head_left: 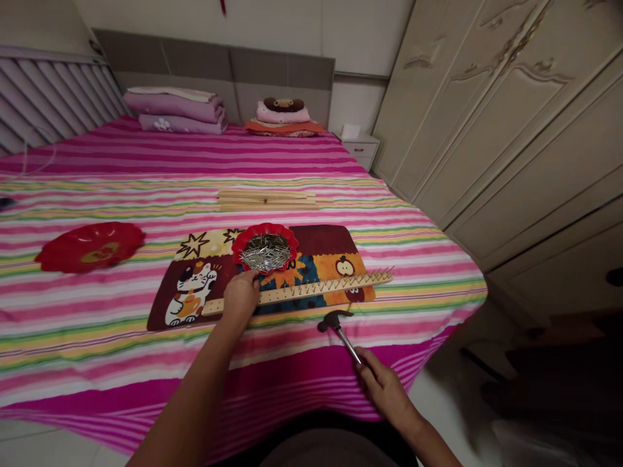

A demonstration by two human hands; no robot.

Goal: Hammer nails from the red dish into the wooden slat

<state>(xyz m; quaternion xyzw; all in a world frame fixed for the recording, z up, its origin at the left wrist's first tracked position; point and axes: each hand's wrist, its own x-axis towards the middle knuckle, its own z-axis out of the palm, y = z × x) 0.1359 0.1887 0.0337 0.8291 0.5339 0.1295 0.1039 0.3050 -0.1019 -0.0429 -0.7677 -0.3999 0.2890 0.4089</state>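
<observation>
A claw hammer [341, 329] is gripped by its metal handle in my right hand [384, 389], its dark head just in front of a pale wooden strip [272, 295]. Nails stand in a row along the strip's right part, some leaning; its left part shows small holes. My left hand [242, 297] is over the strip, fingers closed at the near rim of a red scalloped bowl [237, 250]. Whatever the fingertips hold is too small or hidden to make out. Loose silver nails [265, 251] fill the bowl. Bowl and strip rest on a patterned mat [324, 240] with a cat picture.
The mat lies on a bed with a striped sheet [121, 311]. Behind it are several wooden strips [267, 201] side by side. A red scalloped tray [92, 246] sits to the left. Folded bedding [178, 110] is at the headboard; a wardrobe [487, 97] stands right.
</observation>
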